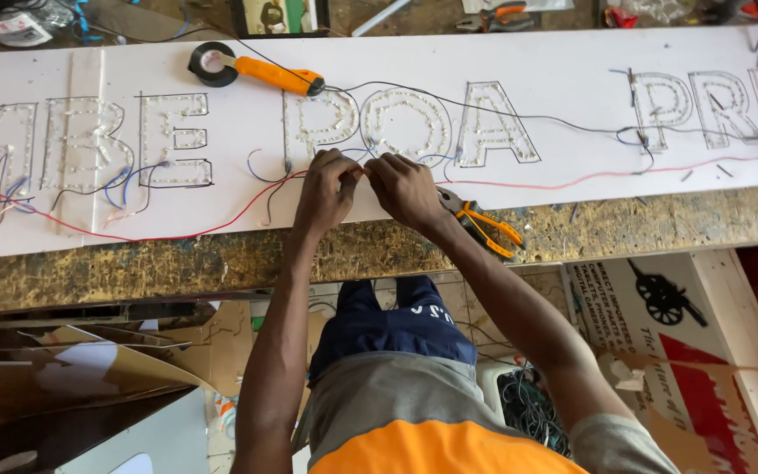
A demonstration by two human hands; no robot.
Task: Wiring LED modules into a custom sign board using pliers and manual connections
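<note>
Currently, the left hand (pixel 326 189) and right hand (pixel 405 187) meet fingertip to fingertip at the near edge of the white sign board (pixel 563 66), both pinched narrow on thin wire ends (pixel 365 170) just below the outlined letters (pixel 410 123). What exactly lies between the fingers cannot be told. A red wire (pixel 177 235) runs left and right from the hands along the board. Orange-handled pliers (pixel 482 224) lie just right of the right hand. An orange-handled soldering iron (pixel 278 75) and a black tape roll (pixel 212 63) rest at the far edge.

Long white sign board (pixel 572 61) on workbench (studded letters), perhaps printed poster (pixel 651 307) below
</note>
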